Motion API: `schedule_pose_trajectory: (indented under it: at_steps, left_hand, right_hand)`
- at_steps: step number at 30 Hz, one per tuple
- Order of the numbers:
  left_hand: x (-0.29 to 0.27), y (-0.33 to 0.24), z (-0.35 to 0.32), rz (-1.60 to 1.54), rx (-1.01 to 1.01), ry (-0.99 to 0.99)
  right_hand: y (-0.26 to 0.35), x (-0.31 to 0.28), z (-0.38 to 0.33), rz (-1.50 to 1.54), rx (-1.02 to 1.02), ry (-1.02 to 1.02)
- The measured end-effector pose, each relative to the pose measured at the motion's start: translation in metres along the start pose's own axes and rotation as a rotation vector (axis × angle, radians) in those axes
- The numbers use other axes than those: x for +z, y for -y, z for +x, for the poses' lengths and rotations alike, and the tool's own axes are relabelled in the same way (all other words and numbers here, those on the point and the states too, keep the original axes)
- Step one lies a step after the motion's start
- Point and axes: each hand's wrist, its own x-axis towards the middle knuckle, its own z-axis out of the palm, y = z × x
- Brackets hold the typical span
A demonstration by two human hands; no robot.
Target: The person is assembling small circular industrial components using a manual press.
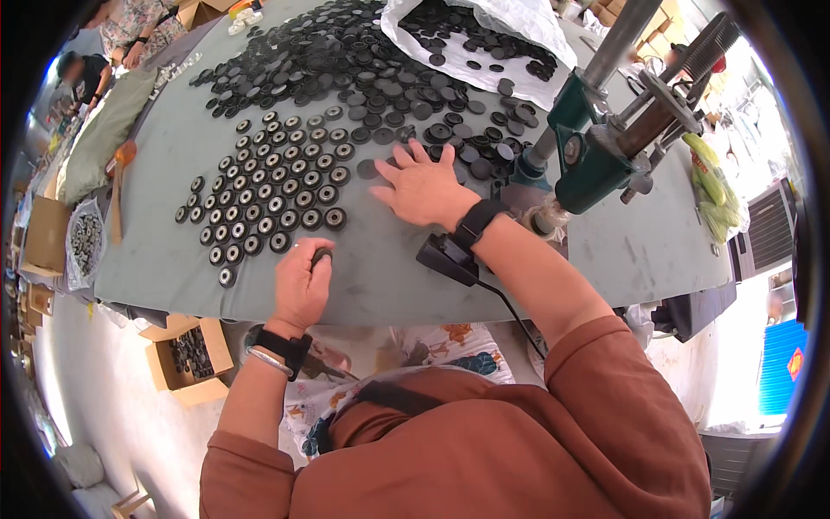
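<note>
Near the table's front edge, my left hand [299, 285] is closed around a small black round disc [321, 256], whose edge shows between thumb and fingers. Farther up and to the right, my right hand [424, 189] lies palm down with its fingers spread, over flat black discs [383, 136] at the edge of a large pile. Between the hands and to the left stand rows of black wheels with metal centres [276, 205], set close together on the grey tabletop [173, 268]. What lies beneath my right palm is hidden.
A green press [596, 164] stands on the right, with a black box and cable [448, 259] near my right wrist. At the back lies a white sack [519, 26] spilling black discs. An open carton [188, 359] sits below the table at left. People are at far left.
</note>
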Motion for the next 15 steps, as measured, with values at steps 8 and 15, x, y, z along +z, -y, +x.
schedule_pose_trajectory:
  at_steps: [8, 15]
  left_hand:
    - [0.002, 0.009, -0.004, -0.431, -0.340, 0.023]
    - [0.000, 0.014, -0.008, -0.551, -0.277, 0.064]
  right_hand:
    - [0.039, -0.006, -0.038, 0.650, -0.235, -0.312]
    - [0.064, 0.003, -0.042, 1.067, -0.178, 0.058]
